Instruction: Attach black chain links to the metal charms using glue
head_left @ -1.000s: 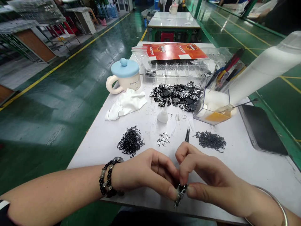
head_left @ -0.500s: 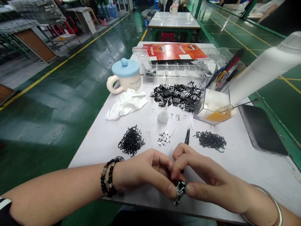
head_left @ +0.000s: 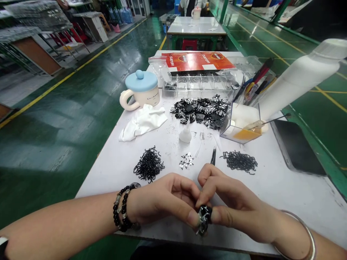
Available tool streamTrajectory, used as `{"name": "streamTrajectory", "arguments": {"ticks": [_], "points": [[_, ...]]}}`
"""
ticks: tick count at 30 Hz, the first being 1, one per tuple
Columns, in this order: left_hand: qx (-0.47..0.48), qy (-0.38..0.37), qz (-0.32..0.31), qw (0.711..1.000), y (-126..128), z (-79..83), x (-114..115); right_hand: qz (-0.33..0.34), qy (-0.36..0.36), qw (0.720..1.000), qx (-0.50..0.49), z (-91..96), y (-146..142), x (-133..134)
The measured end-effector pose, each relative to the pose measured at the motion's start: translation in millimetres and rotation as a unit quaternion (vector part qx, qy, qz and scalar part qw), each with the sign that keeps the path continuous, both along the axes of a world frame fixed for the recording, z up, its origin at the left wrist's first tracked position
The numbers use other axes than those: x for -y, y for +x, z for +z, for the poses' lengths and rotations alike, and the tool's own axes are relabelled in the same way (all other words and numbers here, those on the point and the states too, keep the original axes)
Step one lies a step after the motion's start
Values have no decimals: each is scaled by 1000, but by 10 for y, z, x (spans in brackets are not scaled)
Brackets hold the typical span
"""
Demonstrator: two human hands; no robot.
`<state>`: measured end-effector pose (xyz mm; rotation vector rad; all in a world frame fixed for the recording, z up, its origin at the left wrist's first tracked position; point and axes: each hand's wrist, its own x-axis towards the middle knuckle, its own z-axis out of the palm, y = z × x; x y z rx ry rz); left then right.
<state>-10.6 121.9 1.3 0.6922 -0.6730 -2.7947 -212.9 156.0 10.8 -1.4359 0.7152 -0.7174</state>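
Note:
Near the table's front edge, a small black and silver metal part [head_left: 204, 219] is pinched between both hands. My left hand [head_left: 165, 204] grips its left side with thumb and fingers. From the right, the thumb and forefinger of my right hand [head_left: 233, 206] press on it. Tweezers [head_left: 214, 156] with dark tips lie just beyond my right hand, partly hidden by it. Ahead are a heap of black bent wire pieces [head_left: 149, 164], several tiny silver plates [head_left: 186, 161] and a second heap of black wire pieces [head_left: 240, 161].
Beyond lie a pile of black and silver parts [head_left: 202, 112], a small white nozzle bottle [head_left: 185, 135], a white cloth [head_left: 143, 122] and a blue-lidded mug [head_left: 145, 94]. At right stand a clear pen holder [head_left: 240, 135], a white bottle [head_left: 303, 81] and a dark phone [head_left: 295, 146].
The whole view has shifted slightly. The small metal part has turned a little between my fingers, and both hands keep hold of it.

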Motion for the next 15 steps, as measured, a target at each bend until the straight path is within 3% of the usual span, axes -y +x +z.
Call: {"name": "streamTrajectory", "arguments": {"ticks": [7,11,13,15], "points": [[-49,8,16,999,-20,54,-12,-18,-105,994,-10,13,42,36],[-87,8,28,996,-6,43,-1,-48,-173,979,-91,167,-186,95],[-92,7,45,995,-2,38,12,-96,-235,945,-207,253,-412,107],[-99,-2,58,993,-2,41,26,-125,-275,888,-347,280,-661,88]]}}
